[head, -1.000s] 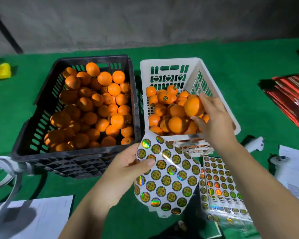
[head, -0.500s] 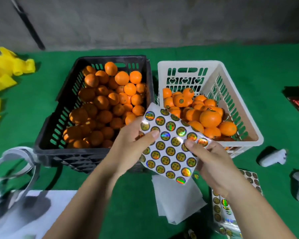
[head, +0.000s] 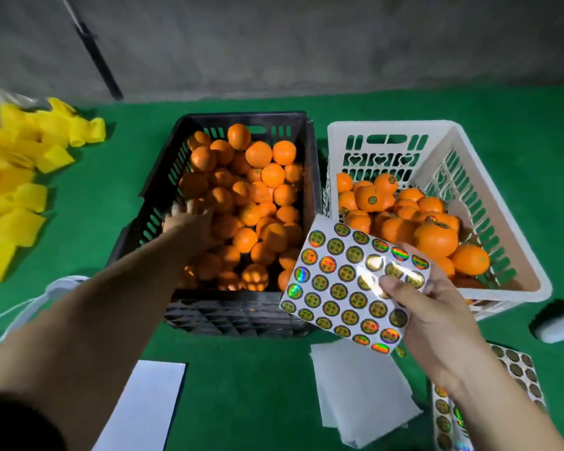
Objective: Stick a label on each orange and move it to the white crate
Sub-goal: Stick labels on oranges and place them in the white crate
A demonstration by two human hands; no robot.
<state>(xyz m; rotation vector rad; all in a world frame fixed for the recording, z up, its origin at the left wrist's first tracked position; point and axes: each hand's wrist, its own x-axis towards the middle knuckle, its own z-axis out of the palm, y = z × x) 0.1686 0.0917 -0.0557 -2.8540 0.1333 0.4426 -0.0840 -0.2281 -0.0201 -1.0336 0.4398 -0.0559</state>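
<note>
Starting at the left of the frame: the left hand (head: 189, 219) has let go of the sticker sheet it was steadying half a second ago and now reaches into the black crate (head: 241, 118) at centre, down among the unlabelled oranges (head: 258, 196). It's motion-blurred, so I can't tell if the fingers have closed on one yet.

Moving right, the sticker sheet (head: 345, 284) has passed over to the right hand (head: 437, 307), which pinches it alone at its right edge, thumb on top, low and centre-right in the frame, overlapping the near corners of both crates.

Further right, the white crate (head: 489, 203) holds the finished oranges, a few showing round labels.

So I'd say the last orange is done and the next cycle is starting: grab fruit, then peel a label.
</note>
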